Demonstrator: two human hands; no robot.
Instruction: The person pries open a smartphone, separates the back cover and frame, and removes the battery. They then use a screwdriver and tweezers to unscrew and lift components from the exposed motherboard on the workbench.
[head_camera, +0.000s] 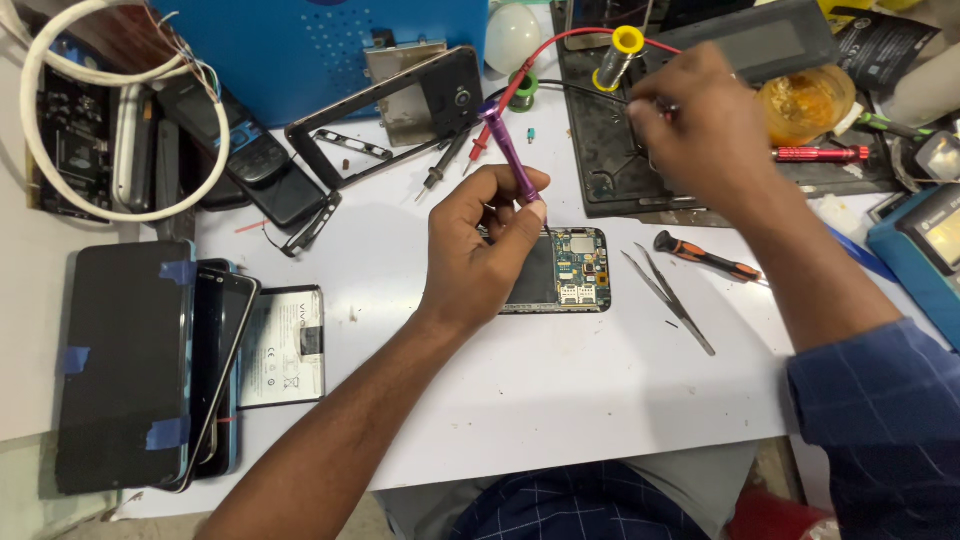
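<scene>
My left hand (480, 245) grips a purple screwdriver (510, 155), its tip down on the top edge of an opened phone (575, 270) lying on the white table (560, 380). The phone's circuit board is exposed and my palm covers its left part. My right hand (695, 120) reaches up over a dark work mat (610, 170) with fingertips pinched together beside a thin black wire (585, 90). Whether anything sits between those fingertips is hidden.
Tweezers (670, 300) and an orange-handled screwdriver (705, 257) lie right of the phone; a red screwdriver (820, 153) rests on the mat. A battery (285, 345) and stacked phones (125, 370) sit left. A phone frame (390, 110), probe leads (445, 160) and coiled white cable (30, 130) lie behind.
</scene>
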